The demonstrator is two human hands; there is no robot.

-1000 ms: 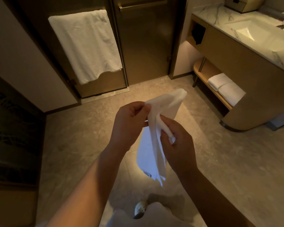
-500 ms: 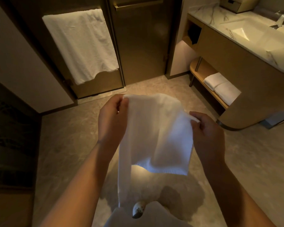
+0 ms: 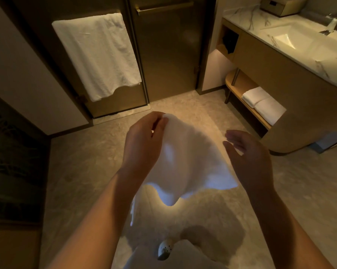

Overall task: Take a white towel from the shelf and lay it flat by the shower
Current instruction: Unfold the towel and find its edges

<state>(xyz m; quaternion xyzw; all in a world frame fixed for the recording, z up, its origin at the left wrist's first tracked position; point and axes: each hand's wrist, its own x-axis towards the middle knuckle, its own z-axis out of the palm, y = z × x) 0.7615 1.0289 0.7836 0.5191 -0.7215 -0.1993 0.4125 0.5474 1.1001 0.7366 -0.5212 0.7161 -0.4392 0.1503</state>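
The left hand [image 3: 144, 140] pinches the top corner of the white towel [image 3: 191, 162] between thumb and fingers, holding it in the air above the floor [image 3: 82, 171]. The cloth billows out to the right, blurred. The right hand [image 3: 249, 156] is spread open, fingers loose, at the towel's right edge; it seems to grip nothing. Two folded towels [image 3: 264, 107] lie side by side at the near end of the low shelf [image 3: 239, 84] under the tabletop [image 3: 309, 53]. Another towel [image 3: 97, 55] hangs on the shower door [image 3: 169, 55].
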